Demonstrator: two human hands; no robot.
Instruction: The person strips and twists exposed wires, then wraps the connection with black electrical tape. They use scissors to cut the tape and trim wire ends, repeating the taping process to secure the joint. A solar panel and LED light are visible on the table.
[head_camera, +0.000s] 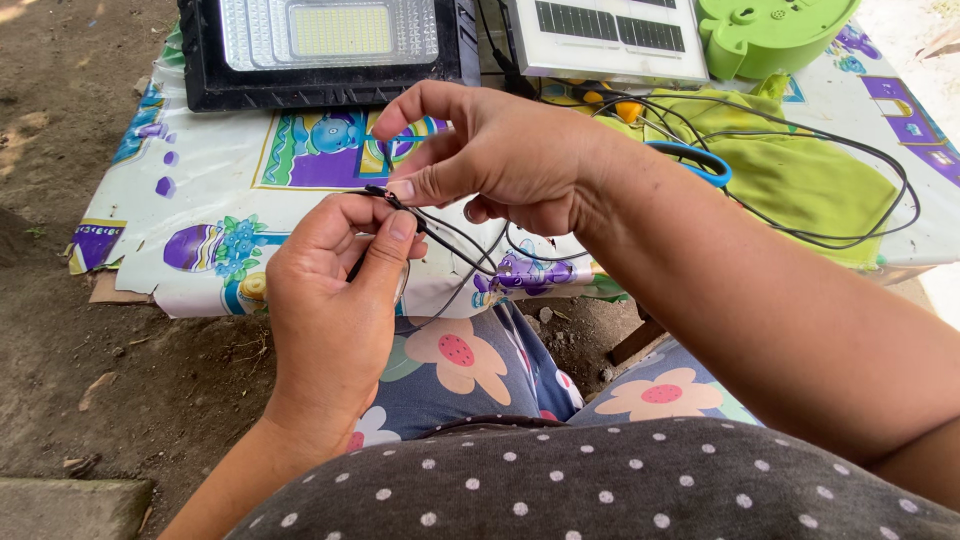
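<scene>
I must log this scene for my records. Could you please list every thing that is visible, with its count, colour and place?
flood light panel: one, black frame, table top left
solar panel: one, white frame with dark cells, table top centre
green plastic casing: one, light green, table top right
green cloth: one, yellow-green, table right
scissors handle: one, blue, on the cloth
black cable: one loop, black, over the cloth, running to the hands
table cover: one, white with cartoon prints, over the table
left hand: fingers pinch the cable end
right hand: fingers pinch the same cable
</scene>
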